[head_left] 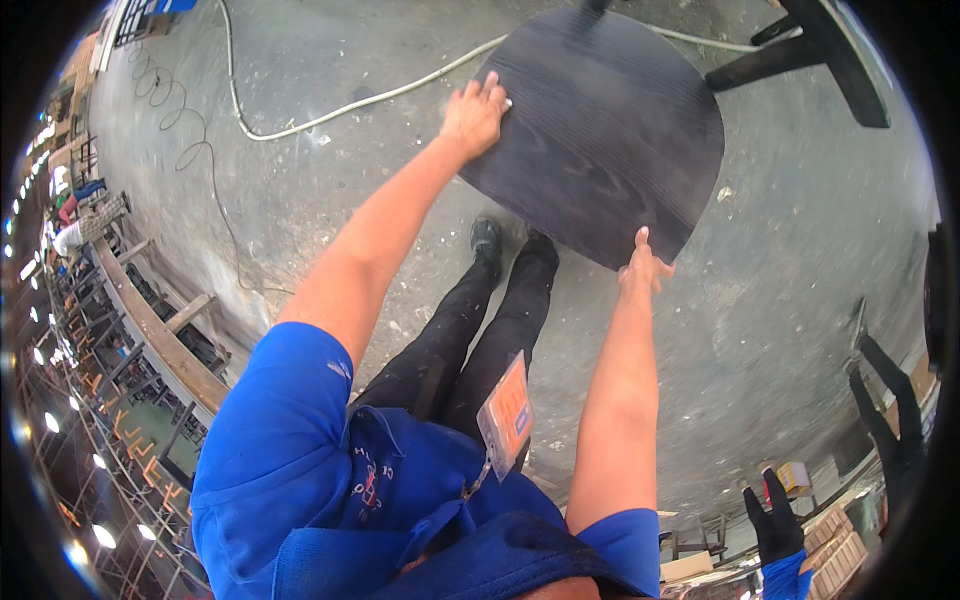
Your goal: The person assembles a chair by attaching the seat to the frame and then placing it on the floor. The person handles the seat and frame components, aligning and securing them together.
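In front of me is a black wood-grain board (610, 130), shaped like a chair seat, with rounded sides and a straighter near edge. My left hand (477, 118) grips its left edge, fingertips showing on top and the rest hidden by the hand. At the near right corner my right hand (643, 268) holds the edge, thumb up against the top face and some fingers below. A dark post (594, 5) meets the board's far edge. What supports the board from beneath is hidden.
Black furniture legs (800, 60) stand at the far right. A pale hose (360, 103) crosses the grey floor behind the board, and a thin coiled cable (205, 145) lies to the left. A long wooden bench (150, 320) runs along the left. Other people (772, 525) stand at lower right.
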Demonstrator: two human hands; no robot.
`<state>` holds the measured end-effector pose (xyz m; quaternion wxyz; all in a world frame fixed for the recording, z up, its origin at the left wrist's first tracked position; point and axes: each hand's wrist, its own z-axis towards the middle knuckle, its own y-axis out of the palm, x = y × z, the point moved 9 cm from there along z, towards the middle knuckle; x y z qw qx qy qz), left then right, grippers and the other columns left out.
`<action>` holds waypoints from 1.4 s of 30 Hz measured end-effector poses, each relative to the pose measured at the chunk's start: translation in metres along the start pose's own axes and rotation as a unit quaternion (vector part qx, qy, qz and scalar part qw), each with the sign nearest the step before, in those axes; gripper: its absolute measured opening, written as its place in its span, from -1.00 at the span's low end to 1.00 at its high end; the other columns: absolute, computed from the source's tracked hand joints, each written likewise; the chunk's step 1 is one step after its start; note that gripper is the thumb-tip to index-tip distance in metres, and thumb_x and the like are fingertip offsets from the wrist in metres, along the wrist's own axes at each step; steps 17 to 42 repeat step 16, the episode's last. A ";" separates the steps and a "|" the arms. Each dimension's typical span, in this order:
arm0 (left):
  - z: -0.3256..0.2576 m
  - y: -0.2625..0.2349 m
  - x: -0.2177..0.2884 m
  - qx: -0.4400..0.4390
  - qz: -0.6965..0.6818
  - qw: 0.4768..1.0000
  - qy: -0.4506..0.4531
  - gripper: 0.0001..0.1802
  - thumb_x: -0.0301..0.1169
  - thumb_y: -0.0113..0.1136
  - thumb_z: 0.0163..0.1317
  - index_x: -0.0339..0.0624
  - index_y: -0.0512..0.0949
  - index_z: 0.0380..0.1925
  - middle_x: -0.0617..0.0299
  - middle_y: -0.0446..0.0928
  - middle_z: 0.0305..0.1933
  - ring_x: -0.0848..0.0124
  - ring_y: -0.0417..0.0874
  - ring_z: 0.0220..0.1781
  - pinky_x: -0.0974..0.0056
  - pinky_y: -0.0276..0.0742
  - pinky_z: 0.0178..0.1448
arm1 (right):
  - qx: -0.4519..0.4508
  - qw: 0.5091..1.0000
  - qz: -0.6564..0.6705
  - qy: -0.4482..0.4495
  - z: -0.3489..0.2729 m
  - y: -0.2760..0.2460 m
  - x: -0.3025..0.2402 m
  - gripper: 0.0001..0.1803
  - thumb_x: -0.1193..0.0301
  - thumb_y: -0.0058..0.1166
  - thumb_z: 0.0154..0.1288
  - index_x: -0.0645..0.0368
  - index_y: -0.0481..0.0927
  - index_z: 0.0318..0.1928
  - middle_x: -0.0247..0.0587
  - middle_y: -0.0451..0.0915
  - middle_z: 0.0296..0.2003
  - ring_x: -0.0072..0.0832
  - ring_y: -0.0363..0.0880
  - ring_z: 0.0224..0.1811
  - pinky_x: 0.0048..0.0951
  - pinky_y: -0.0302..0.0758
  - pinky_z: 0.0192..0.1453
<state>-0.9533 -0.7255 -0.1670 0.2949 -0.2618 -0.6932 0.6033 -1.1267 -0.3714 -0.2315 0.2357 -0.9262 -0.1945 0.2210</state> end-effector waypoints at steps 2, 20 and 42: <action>-0.031 -0.004 0.004 -0.011 -0.066 0.997 -0.025 -0.69 -0.22 -0.08 0.35 -0.17 0.40 -0.04 -0.11 0.53 -0.09 0.00 0.51 -0.06 -0.01 0.45 -0.06 | -0.006 1.000 -0.001 -0.002 0.008 0.002 0.003 0.26 0.25 0.38 0.05 -0.22 -0.48 0.39 0.23 -0.77 0.34 0.20 -0.16 0.44 0.07 0.14 0.44; -0.625 -0.069 -0.122 -0.057 -0.278 0.633 -0.720 -0.64 -0.12 -0.05 0.38 -0.19 0.45 -0.10 -0.03 0.62 -0.30 0.12 0.67 -0.36 0.09 0.55 -0.26 | -0.329 0.709 -0.617 -0.096 0.011 -0.230 0.068 -0.41 0.15 0.03 0.31 0.03 0.28 0.29 0.01 0.55 -0.02 -0.12 0.51 0.03 0.02 0.51 -0.01; -0.625 -0.069 -0.122 -0.057 -0.278 0.633 -0.720 -0.64 -0.12 -0.05 0.38 -0.19 0.45 -0.10 -0.03 0.62 -0.30 0.12 0.67 -0.36 0.09 0.55 -0.26 | -0.329 0.709 -0.617 -0.096 0.011 -0.230 0.068 -0.41 0.15 0.03 0.31 0.03 0.28 0.29 0.01 0.55 -0.02 -0.12 0.51 0.03 0.02 0.51 -0.01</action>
